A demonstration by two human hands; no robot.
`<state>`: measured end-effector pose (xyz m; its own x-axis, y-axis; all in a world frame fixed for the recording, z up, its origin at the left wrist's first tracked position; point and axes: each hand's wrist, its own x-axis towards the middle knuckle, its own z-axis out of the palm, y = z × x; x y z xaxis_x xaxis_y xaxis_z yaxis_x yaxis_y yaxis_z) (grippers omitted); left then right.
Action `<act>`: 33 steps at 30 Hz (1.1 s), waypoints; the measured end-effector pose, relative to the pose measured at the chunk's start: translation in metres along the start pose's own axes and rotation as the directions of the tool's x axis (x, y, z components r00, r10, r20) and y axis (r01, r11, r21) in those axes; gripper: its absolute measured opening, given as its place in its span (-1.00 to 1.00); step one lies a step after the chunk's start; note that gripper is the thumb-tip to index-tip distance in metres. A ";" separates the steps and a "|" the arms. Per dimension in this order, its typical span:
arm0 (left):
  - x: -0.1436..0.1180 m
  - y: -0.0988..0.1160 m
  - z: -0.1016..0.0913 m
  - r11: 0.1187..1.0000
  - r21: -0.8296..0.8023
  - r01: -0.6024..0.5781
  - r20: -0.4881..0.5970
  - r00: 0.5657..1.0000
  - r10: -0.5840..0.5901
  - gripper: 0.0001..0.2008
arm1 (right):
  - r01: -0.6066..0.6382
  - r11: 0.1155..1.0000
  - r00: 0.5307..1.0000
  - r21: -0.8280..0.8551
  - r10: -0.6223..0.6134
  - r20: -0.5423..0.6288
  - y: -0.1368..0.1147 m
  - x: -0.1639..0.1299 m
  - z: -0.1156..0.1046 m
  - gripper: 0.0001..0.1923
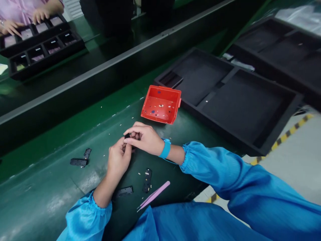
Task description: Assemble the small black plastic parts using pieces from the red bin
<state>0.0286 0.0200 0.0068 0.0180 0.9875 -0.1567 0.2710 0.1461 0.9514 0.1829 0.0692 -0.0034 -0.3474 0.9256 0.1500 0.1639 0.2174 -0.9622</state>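
Note:
My left hand (117, 160) and my right hand (142, 137) meet over the green mat, fingers pinched together on a small black plastic part (127, 136); most of it is hidden between the fingers. My right wrist wears a blue band (165, 148). Both arms are in blue sleeves. Loose black parts lie around the hands: two to the left (80, 160), one under my left forearm (124, 191), one upright strip (147, 180). Pink tweezers (154, 195) rest near the mat's front edge. A red tray (160, 104) with tiny pieces stands just beyond my hands.
Black foam trays (233, 97) fill the right side, another (278, 50) behind. A dark conveyor belt (75, 67) runs across the back. Another person's hands (25, 20) rest on a compartment tray (42, 43) at top left. Tiny specks dot the mat.

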 end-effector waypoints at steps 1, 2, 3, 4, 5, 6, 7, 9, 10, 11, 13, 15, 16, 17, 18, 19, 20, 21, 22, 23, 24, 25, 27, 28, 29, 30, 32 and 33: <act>0.000 -0.001 0.000 1.000 -0.019 0.007 0.005 1.000 -0.007 -0.73 | -0.011 1.000 1.000 0.026 0.010 0.018 0.002 0.000 0.000 -0.78; 0.000 -0.001 0.000 0.998 -0.055 0.023 0.014 1.000 -0.023 -0.70 | -0.027 0.998 0.999 0.053 0.025 0.041 0.003 0.001 0.000 -0.80; 0.001 -0.002 0.001 0.994 -0.096 0.045 0.024 0.999 -0.043 -0.67 | -0.044 0.996 0.997 0.074 0.040 0.064 0.004 0.001 0.000 -0.80; 0.001 -0.002 0.001 0.990 -0.128 0.066 0.030 0.998 -0.063 -0.64 | -0.054 0.995 0.996 0.080 0.048 0.078 0.005 0.002 -0.001 -0.80; 0.001 -0.002 0.001 0.986 -0.145 0.080 0.030 0.997 -0.077 -0.62 | -0.056 0.996 0.995 0.067 0.051 0.081 0.006 0.002 -0.001 -0.79; 0.001 -0.002 0.001 0.985 -0.147 0.088 0.021 0.996 -0.085 -0.63 | -0.052 0.998 0.996 0.040 0.049 0.074 0.006 0.002 -0.001 -0.79; 0.001 -0.001 0.001 0.986 -0.141 0.090 0.011 0.996 -0.090 -0.64 | -0.045 0.999 0.997 0.004 0.044 0.063 0.005 0.002 -0.001 -0.79; 0.002 -0.001 0.002 0.987 -0.127 0.093 -0.006 0.995 -0.095 -0.67 | -0.029 0.998 0.999 -0.054 0.031 0.041 0.003 0.001 -0.001 -0.80; 0.002 -0.001 0.002 0.987 -0.131 0.097 -0.010 0.995 -0.099 -0.66 | -0.020 0.998 0.999 -0.064 0.022 0.025 0.001 0.000 -0.001 -0.80; 0.002 -0.001 0.002 0.984 -0.145 0.105 -0.007 0.994 -0.107 -0.63 | -0.009 0.998 1.000 -0.065 0.009 0.001 0.000 0.000 -0.001 -0.79; 0.003 -0.001 0.003 0.974 -0.185 0.129 0.003 0.991 -0.131 -0.55 | 0.034 0.997 0.997 -0.072 -0.039 -0.067 -0.005 -0.001 -0.004 -0.77; 0.004 -0.001 0.004 0.965 -0.216 0.148 0.004 0.989 -0.151 -0.47 | 0.092 0.988 0.986 -0.124 -0.108 -0.128 -0.010 -0.002 -0.008 -0.74; 0.004 -0.001 0.004 0.964 -0.221 0.151 0.003 0.988 -0.155 -0.45 | 0.113 0.981 0.981 -0.160 -0.136 -0.138 -0.012 -0.002 -0.010 -0.74; 0.004 -0.001 0.004 0.963 -0.223 0.151 -0.002 0.988 -0.156 -0.44 | 0.120 0.974 0.980 -0.192 -0.147 -0.132 -0.014 -0.002 -0.012 -0.74; 0.004 -0.002 0.004 0.963 -0.226 0.150 -0.006 0.988 -0.156 -0.44 | 0.109 0.971 0.984 -0.212 -0.135 -0.115 -0.016 -0.001 -0.014 -0.74; 0.004 -0.002 0.004 0.962 -0.228 0.148 -0.007 0.988 -0.154 -0.45 | 0.079 0.972 0.991 -0.220 -0.101 -0.089 -0.016 -0.001 -0.016 -0.75; 0.004 -0.002 0.004 0.963 -0.227 0.146 -0.009 0.988 -0.152 -0.47 | 0.044 0.973 0.997 -0.226 -0.059 -0.057 -0.017 0.000 -0.017 -0.77; 0.004 -0.002 0.004 0.965 -0.220 0.144 -0.011 0.989 -0.150 -0.50 | 0.013 0.972 0.999 -0.234 -0.020 -0.027 -0.017 0.000 -0.016 -0.81; 0.004 -0.002 0.004 0.968 -0.208 0.139 -0.017 0.989 -0.145 -0.53 | -0.005 0.969 1.000 -0.247 0.004 -0.004 -0.017 0.000 -0.015 -0.82; 0.004 -0.001 0.005 0.972 -0.193 0.132 -0.026 0.990 -0.139 -0.56 | -0.003 0.965 1.000 -0.262 0.005 0.005 -0.017 0.000 -0.014 -0.80; 0.004 -0.001 0.005 0.977 -0.176 0.124 -0.032 0.991 -0.131 -0.59 | 0.014 0.962 1.000 -0.274 -0.015 -0.001 -0.017 -0.001 -0.012 -0.80; 0.003 0.000 0.005 0.980 -0.162 0.115 -0.035 0.992 -0.122 -0.61 | 0.041 0.960 0.999 -0.276 -0.048 -0.018 -0.017 -0.002 -0.009 -0.84; 0.003 0.001 0.005 0.983 -0.154 0.096 -0.030 0.994 -0.102 -0.65 | 0.103 0.962 0.992 -0.255 -0.119 -0.049 -0.017 -0.004 -0.005 -0.95; 0.003 0.001 0.005 0.984 -0.156 0.087 -0.026 0.995 -0.092 -0.66 | 0.130 0.964 0.988 -0.234 -0.146 -0.055 -0.017 -0.005 -0.003 -0.92; 0.004 0.001 0.005 0.984 -0.158 0.082 -0.022 0.996 -0.086 -0.67 | 0.148 0.967 0.985 -0.210 -0.162 -0.055 -0.017 -0.006 -0.002 -0.90; 0.004 0.000 0.004 0.984 -0.157 0.080 -0.024 0.996 -0.085 -0.68 | 0.156 0.970 0.984 -0.185 -0.168 -0.052 -0.017 -0.006 -0.001 -0.89; 0.004 -0.001 0.004 0.986 -0.140 0.086 -0.038 0.995 -0.092 -0.70 | 0.139 0.979 0.987 -0.150 -0.148 -0.055 -0.016 -0.006 0.000 -0.90; 0.004 -0.002 0.004 0.987 -0.130 0.091 -0.046 0.994 -0.097 -0.70 | 0.120 0.983 0.990 -0.141 -0.129 -0.060 -0.016 -0.006 0.001 -0.88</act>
<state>0.0323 0.0230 0.0036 -0.0529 0.9703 -0.2361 0.1445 0.2414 0.9596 0.1818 0.0604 0.0106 -0.3100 0.9067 0.2862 0.2495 0.3680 -0.8957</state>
